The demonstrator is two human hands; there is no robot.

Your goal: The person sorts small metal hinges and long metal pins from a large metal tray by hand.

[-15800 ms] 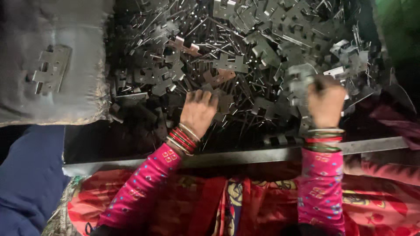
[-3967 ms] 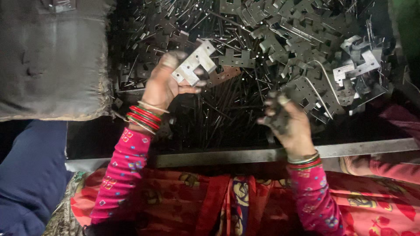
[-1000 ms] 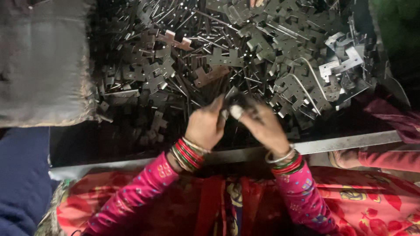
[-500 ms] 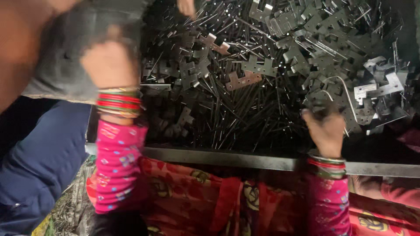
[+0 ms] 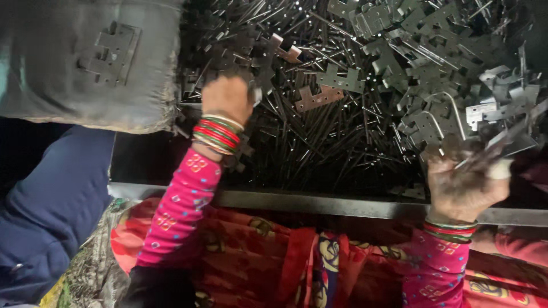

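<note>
Head view. Landmark: the metal rail [image 5: 342, 205] that runs across the near edge of the bin.

The left hand [image 5: 228, 98] reaches beyond the rail into the heap of stamped metal plates [image 5: 399, 63], fingers curled down among thin metal rods [image 5: 319, 148]. Whether it has closed on a piece cannot be told — the fingertips are buried. Red and green bangles [image 5: 216, 134] sit at the wrist, just past the rail.

The right hand [image 5: 463, 185] lies just beyond the rail at its right end, fingers closed around a small bundle of plates and rods [image 5: 485, 157]; motion blur hides how many pieces it holds.

Left of the heap, beyond the rail, a grey sack [image 5: 57, 97] carries one notched plate [image 5: 111, 54] lying flat on top.

Recommended practice, as a judgement: lift pieces from the top of the heap rather than dragging them through the rods, since the notches would likely snag. Keep fingertips on flat faces — stamped edges may be sharp. Hold the bundle squarely so no plate slips out.
</note>
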